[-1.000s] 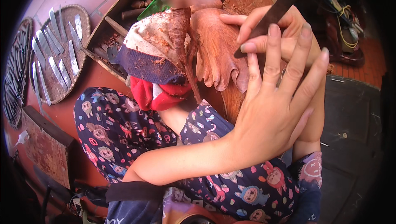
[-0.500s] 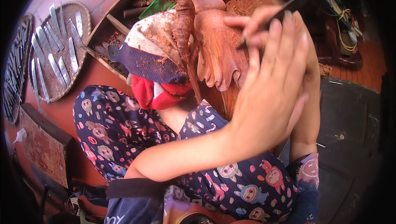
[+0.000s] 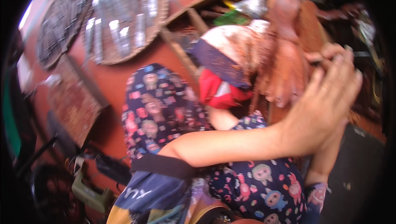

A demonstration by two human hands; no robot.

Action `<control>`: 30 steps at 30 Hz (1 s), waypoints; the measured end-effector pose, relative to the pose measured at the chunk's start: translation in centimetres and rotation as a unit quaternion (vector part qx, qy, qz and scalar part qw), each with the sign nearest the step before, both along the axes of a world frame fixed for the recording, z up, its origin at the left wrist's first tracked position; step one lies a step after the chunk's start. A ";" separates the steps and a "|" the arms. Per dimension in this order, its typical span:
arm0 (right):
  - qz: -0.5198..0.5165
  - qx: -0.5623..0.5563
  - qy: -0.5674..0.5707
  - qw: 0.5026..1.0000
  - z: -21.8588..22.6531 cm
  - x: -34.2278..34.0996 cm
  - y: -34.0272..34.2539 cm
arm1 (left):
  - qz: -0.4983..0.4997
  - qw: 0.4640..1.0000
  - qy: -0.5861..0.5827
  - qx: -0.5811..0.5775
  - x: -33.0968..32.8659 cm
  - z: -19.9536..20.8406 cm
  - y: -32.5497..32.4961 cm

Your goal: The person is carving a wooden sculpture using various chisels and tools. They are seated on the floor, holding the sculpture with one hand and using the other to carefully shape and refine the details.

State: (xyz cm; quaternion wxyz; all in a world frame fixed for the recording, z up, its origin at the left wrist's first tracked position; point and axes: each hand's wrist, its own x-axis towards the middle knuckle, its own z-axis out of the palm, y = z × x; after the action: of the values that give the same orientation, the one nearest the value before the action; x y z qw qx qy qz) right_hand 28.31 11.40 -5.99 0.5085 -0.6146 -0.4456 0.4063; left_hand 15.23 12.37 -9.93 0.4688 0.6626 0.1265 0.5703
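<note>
My left hand (image 3: 319,104) reaches across to the right, its fingers stretched out flat. It lies over my right hand (image 3: 328,54), which is mostly hidden behind it. Curled fingers of the right hand grip a thin metal carving tool (image 3: 362,53), blurred here, with a bar sticking out to the right. Just left of both hands is a reddish-brown wood carving (image 3: 284,73) with folded, rippled shapes. Beside the carving a bundled cloth (image 3: 225,59) in white, navy and red is dusted with wood shavings.
Two round woven trays (image 3: 163,17) at far left hold many metal blades. A wooden frame (image 3: 179,50) with compartments stands behind the cloth. A wooden block (image 3: 74,100) and an olive-green power tool (image 3: 88,195) are at left; a dark board (image 3: 350,174) lies at right.
The view has swung, so the trays, carving and legs appear further right, and it is more blurred. My hands stay together, with the left still laid over the right.
</note>
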 end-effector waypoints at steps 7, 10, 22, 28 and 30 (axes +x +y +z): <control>0.185 -0.050 -0.285 0.939 2.0 -0.8 -2.7 | 0.099 0.994 -0.028 -0.021 -6.9 -0.1 4.5; 0.178 -0.059 -0.233 0.954 1.6 -4.5 -1.7 | 0.048 0.991 -0.073 -0.104 -9.0 -0.5 5.4; 0.193 -0.069 -0.212 0.956 2.6 -5.8 -1.3 | 0.447 0.652 0.581 -0.192 -34.4 -21.9 23.6; 0.169 -0.062 -0.285 0.941 3.3 -5.1 -1.9 | 0.506 0.551 0.663 -0.021 -33.4 -25.3 24.0; 0.154 -0.067 -0.292 0.942 3.3 -4.7 -2.3 | 0.480 0.615 0.625 -0.018 -29.9 -23.2 24.6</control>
State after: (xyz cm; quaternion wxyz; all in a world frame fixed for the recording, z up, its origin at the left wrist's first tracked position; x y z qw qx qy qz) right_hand 23.64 9.11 -2.70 0.2448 -0.6630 -0.6353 0.3112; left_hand -14.68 37.02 -33.11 -0.0529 0.6948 0.6993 0.1596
